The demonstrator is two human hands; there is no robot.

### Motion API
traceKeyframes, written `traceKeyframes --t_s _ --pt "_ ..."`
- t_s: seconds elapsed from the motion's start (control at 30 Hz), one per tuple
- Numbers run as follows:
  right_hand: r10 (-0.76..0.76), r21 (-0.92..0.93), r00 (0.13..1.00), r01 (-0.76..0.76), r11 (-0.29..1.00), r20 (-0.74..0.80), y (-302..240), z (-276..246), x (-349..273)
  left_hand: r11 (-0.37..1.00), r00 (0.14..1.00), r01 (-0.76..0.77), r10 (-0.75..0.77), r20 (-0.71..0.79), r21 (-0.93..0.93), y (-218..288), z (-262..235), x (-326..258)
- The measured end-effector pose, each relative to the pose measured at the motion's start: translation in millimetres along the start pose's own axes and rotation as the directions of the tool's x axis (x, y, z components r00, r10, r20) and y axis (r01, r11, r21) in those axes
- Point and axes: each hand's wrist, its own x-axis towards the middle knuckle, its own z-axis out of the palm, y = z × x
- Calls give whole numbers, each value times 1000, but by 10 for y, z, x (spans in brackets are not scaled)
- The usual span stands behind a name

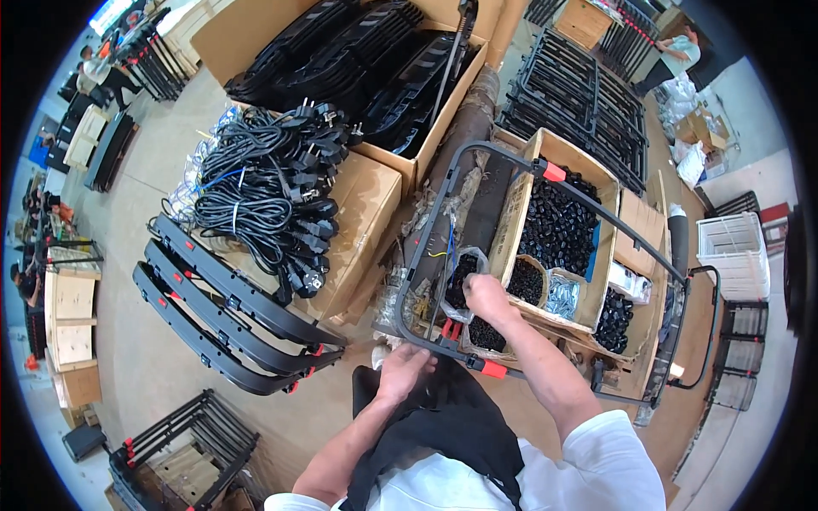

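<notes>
That black tubular frame (411,269) looks stiff, best gripped along its rails, with left hand (407,372) and right hand (488,297) apart, their hold unclear from here.

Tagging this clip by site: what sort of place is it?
Probably a factory assembly floor: small black parts heaped in an open carton, bundled black power cords, and stacked black frames beyond, with another black frame by the person's left hand.

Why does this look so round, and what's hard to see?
Head view: the fisheye lens bends straight edges toward the dark rim; a bright patch at upper left looks washed out; small black parts blend together; the right hand hides whatever it may hold.
</notes>
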Motion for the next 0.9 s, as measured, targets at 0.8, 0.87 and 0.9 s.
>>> traceKeyframes --t_s 0.8,0.87,0.9 --pt "58 -208 992 -34 978 109 -85 4 370 1000 1000 5 -5 -1 -12 31 14 -25" --pt "123 87 979 -138 987 163 -97 -167 279 999 1000 6 -5 21 -36 22 17 -7" --pt "13 159 985 -41 986 172 -37 -211 243 998 999 7 -5 41 -57 12 18 16"
